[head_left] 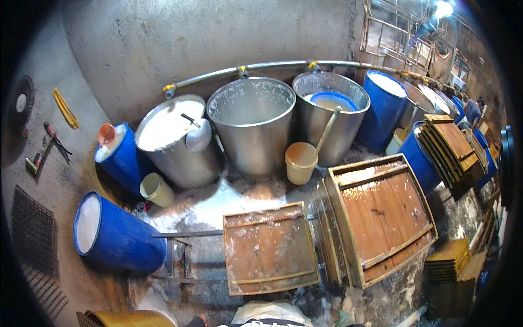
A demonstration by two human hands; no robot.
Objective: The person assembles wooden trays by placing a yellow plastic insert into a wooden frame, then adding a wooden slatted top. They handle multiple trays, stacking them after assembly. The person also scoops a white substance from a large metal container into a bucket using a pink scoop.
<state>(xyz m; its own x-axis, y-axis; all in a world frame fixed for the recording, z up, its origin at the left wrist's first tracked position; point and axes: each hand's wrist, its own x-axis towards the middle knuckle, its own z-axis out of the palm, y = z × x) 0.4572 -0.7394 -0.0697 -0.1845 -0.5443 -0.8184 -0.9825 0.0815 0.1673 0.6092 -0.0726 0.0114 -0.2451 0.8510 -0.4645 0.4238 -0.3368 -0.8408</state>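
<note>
At the lower edge a small skin-coloured patch (203,318) shows left of my clothing, perhaps part of my left hand; its fingers cannot be made out. My right hand is out of view. In front of me a wooden tray (267,248) with cross battens rests on a metal stand (180,253). Beside it on the right, a stack of wooden trays (381,212) stands higher, its top wet and shiny. A white bundle (271,312) lies at the lower edge by my body.
Steel vats (250,131) line the wall under a valved pipe (272,65); the left one holds white liquid (166,125). A blue barrel (122,234) lies tilted at left. A bucket (300,163) with a long handle stands before the vats. Farther right, a person (473,111) bends near stacked boards (449,141).
</note>
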